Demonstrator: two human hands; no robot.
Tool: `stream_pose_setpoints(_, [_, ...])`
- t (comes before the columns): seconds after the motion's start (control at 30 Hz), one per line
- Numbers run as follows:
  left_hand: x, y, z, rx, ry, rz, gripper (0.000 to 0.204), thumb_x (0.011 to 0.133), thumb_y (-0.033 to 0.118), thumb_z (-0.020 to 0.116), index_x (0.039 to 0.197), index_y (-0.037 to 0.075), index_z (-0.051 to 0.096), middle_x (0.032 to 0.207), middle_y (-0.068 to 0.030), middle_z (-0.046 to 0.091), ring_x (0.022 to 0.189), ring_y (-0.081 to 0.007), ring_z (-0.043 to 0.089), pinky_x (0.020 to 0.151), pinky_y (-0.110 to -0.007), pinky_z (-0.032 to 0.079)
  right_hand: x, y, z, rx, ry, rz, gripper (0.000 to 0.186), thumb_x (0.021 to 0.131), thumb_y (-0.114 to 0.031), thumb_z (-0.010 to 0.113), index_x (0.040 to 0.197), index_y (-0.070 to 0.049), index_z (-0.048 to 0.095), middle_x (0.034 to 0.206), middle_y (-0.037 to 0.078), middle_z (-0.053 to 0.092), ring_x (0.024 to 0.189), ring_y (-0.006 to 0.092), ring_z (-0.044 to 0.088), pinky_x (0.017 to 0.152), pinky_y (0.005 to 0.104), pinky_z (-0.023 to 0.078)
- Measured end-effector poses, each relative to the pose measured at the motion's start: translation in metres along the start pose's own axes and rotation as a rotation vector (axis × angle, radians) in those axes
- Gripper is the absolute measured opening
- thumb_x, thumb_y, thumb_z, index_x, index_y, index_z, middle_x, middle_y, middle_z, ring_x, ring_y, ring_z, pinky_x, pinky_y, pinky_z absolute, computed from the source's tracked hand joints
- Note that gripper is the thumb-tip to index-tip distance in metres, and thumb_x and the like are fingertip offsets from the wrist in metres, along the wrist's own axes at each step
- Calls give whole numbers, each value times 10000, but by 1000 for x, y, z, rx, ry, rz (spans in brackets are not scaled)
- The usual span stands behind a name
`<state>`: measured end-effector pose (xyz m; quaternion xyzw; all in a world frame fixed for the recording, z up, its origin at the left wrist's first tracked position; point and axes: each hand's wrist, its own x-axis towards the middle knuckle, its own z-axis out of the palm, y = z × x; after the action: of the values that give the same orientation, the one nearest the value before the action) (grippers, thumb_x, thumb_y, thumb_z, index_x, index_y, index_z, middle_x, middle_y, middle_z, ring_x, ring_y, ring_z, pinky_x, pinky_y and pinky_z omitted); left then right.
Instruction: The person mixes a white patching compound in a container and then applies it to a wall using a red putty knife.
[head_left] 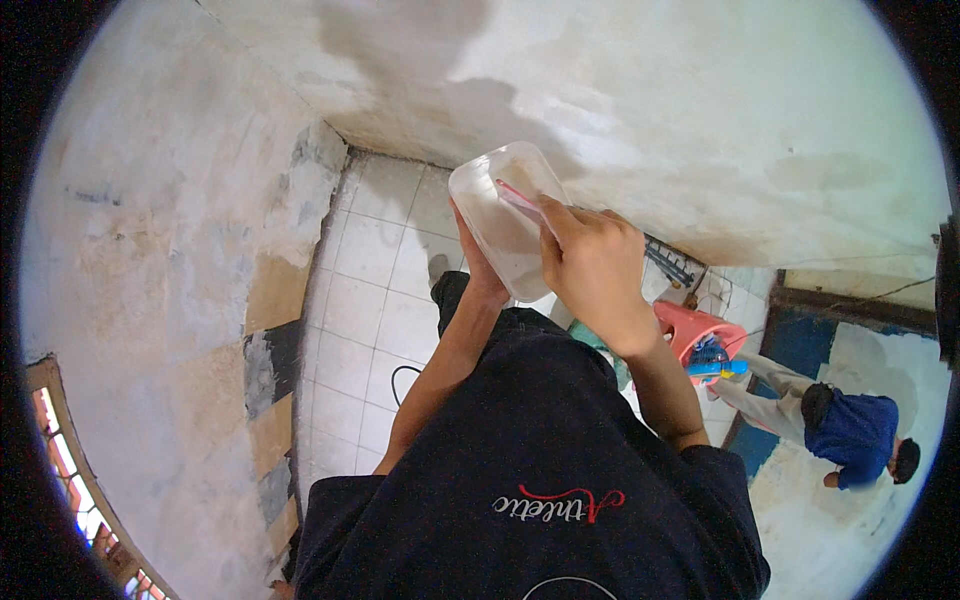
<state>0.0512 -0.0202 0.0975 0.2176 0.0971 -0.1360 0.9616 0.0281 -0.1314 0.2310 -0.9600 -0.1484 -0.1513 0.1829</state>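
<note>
My left hand (482,262) holds a translucent white rectangular plastic container (482,180) by its left side, with most of its fingers hidden behind it. The container is tilted with its mouth towards me, and some pale residue shows on its inside. My right hand (596,268) is closed around a thin pink-edged, whitish tool (514,196), which reaches over the container's opening. The fist covers much of this tool, so its exact kind cannot be told. Both hands are close to the wall (690,110) in front of me.
White tiles (365,250) cover the floor, where a dark cable (400,380) curls. To the right stands a pink plastic chair or stool (690,325) with blue items on it. A person in a blue shirt (850,430) is farther right. A patchy wall (170,220) rises on the left.
</note>
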Motion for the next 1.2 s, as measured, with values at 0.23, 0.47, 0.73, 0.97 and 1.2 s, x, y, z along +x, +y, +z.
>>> stream_pose_setpoints(0.23, [12,-16,-21,-129,18,-46,814,894,785,260,1428,183,387,1326,-86,518,1201,-276,537,995,-461,475,-15,-2,12,-4,-34,-87,270,742,-60,670,1010,-62,696,731,94,667,612,274,644,587,394,492])
stream_pose_setpoints(0.47, [14,-13,-12,-119,-44,-33,841,882,797,279,1434,170,383,1346,-95,510,1207,-284,529,1009,-458,461,-7,1,17,56,94,-82,279,730,-82,684,1008,-56,685,739,96,671,630,275,651,600,393,509])
stream_pose_setpoints(0.73, [13,-24,-34,-147,-46,-21,852,876,803,279,1445,176,369,1354,-97,509,1219,-277,524,1009,-465,468,-17,-7,9,48,-43,-134,235,752,-73,657,986,-50,672,793,113,685,639,287,661,578,386,505])
stream_pose_setpoints(0.97, [12,-23,-21,-219,-65,-11,853,876,806,265,1463,193,351,1407,-74,470,1265,-265,491,1043,-452,443,-11,3,25,-3,28,88,256,770,-56,637,1024,-49,664,769,125,670,634,295,659,517,397,495])
stream_pose_setpoints(1.2, [10,-28,-33,-166,-127,24,821,896,779,266,1475,202,339,1430,-63,453,1292,-260,470,1083,-427,409,-10,1,28,21,93,5,287,768,-63,642,1054,-61,666,742,119,662,617,293,651,520,410,497])
